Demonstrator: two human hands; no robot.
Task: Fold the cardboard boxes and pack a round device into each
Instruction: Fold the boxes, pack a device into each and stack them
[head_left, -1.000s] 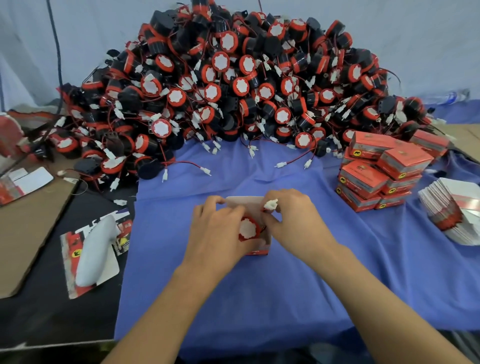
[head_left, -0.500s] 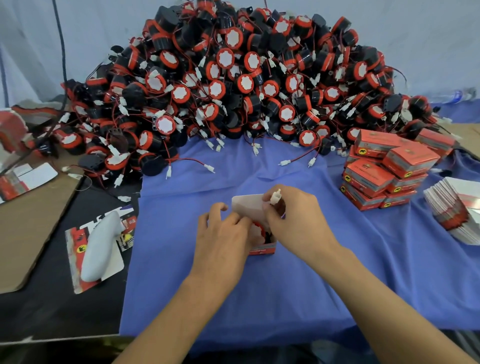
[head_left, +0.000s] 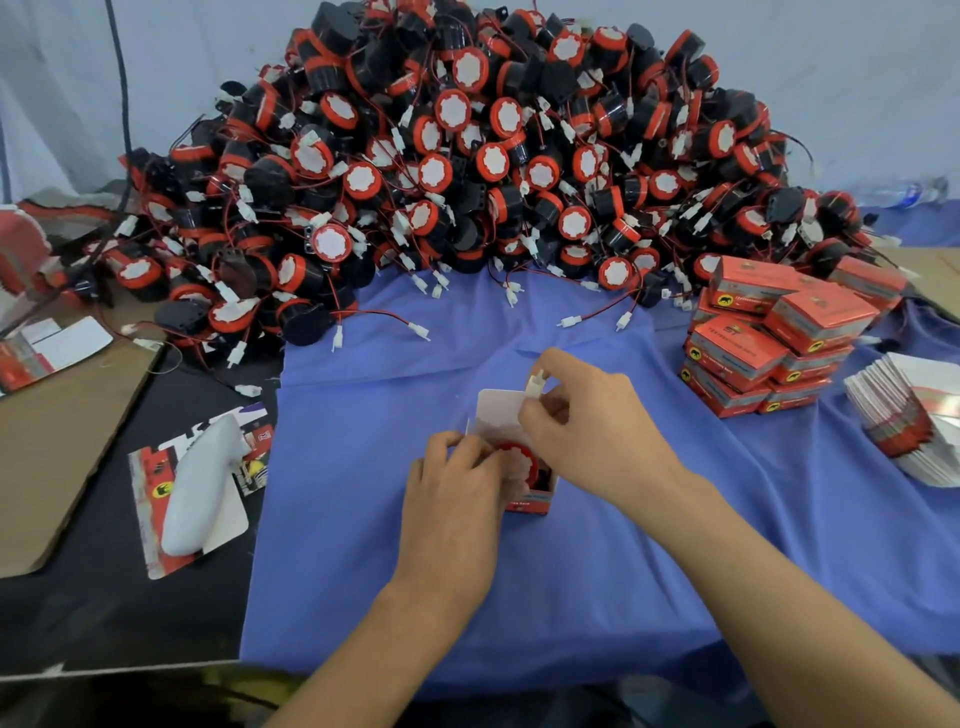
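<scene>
A small red cardboard box (head_left: 535, 501) stands on the blue cloth (head_left: 519, 582) with its white lid flap (head_left: 496, 408) up. A round black-and-red device (head_left: 519, 467) sits partly inside it, its white face toward me. My left hand (head_left: 457, 493) grips the box's left side. My right hand (head_left: 592, 426) pinches the device's white wire connector (head_left: 535, 383) above the box opening. A huge heap of round devices (head_left: 467, 156) with red wires fills the back.
Closed red boxes (head_left: 769, 338) are stacked at the right, with a fanned stack of flat box blanks (head_left: 904, 415) beyond them. At the left lie a white handle-shaped object (head_left: 200, 483) on a flat blank and brown cardboard (head_left: 57, 431). Loose connectors trail onto the cloth.
The device has sunk further into the box. My right hand has lifted the white connector up over the opening, and my left hand has shifted closer against the box's side.
</scene>
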